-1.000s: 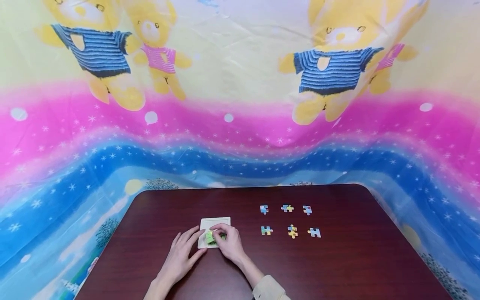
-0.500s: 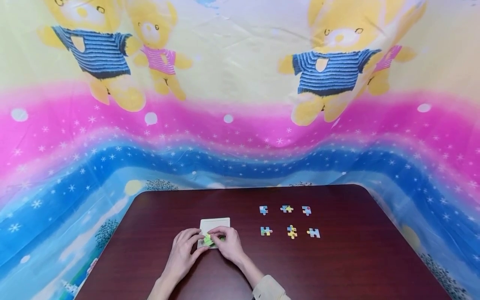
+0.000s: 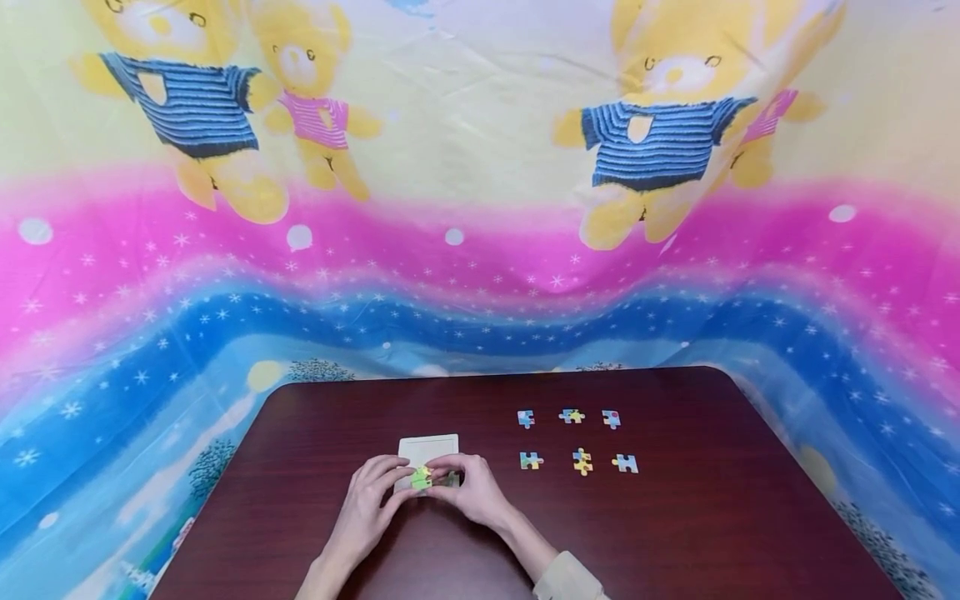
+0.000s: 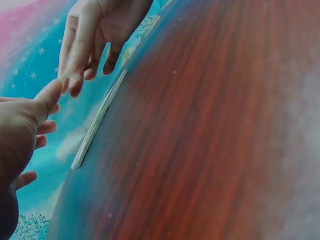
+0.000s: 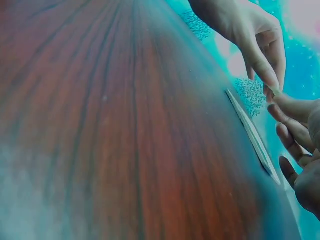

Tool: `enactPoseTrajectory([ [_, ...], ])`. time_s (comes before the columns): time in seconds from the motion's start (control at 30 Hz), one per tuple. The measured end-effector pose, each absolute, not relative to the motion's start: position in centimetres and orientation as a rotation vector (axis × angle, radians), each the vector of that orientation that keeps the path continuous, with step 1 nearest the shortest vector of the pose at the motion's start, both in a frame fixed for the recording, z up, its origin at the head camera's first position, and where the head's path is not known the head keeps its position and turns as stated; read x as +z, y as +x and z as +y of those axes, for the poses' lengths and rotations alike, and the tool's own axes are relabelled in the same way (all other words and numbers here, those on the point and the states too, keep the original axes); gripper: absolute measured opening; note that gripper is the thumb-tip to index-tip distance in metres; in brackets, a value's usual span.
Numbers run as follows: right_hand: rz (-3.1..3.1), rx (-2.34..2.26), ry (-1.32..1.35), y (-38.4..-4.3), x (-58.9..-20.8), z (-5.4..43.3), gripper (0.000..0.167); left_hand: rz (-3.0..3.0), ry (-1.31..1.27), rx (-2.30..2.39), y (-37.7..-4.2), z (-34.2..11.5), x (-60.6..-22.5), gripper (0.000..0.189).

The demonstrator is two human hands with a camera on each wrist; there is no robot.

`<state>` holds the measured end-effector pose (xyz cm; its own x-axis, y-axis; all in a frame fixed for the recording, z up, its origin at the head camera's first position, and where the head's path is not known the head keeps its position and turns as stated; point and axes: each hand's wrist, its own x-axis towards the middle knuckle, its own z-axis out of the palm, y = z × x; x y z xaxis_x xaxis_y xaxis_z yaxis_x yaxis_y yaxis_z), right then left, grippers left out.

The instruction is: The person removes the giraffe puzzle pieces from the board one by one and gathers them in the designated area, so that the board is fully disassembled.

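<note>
A green and yellow jigsaw puzzle piece [image 3: 421, 477] is held between both hands, low in the head view. My left hand [image 3: 367, 496] pinches its left side between thumb and fingers. From the right, the thumb and fingers of my right hand [image 3: 476, 492] pinch it too. Under them lies a pale flat board [image 3: 427, 448], its near part covered by the hands. Both wrist views show the fingertips meeting above this board, which appears edge-on there. The piece itself is almost wholly hidden by the fingers in those views.
Several loose jigsaw pieces [image 3: 582, 462] lie in two rows on the dark red-brown table [image 3: 675, 517], right of the hands. Behind the table's far edge hangs a cloth curtain [image 3: 480, 283] printed with bears.
The green piece has come up from the board and is now between both hands. My left fingers have drawn in toward it. My right hand has shifted slightly right, its fingers and thumb more spread.
</note>
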<state>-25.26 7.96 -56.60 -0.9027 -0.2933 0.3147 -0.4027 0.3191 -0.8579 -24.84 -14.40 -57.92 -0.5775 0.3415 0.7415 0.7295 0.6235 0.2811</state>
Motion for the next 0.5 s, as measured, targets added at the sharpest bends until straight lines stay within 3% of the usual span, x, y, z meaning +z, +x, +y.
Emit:
enactPoseTrajectory([
  [0.23,-2.440,1.656,0.625,-24.5,-56.0,9.5,0.027,-2.328,-0.817,-0.778,-24.2,-14.7,-57.6,0.045],
  [0.5,-2.533,1.488,0.414,-22.2,-55.7,16.0,0.026,-2.823,-0.616,-0.747,-24.0,-16.0,-57.6,0.064],
])
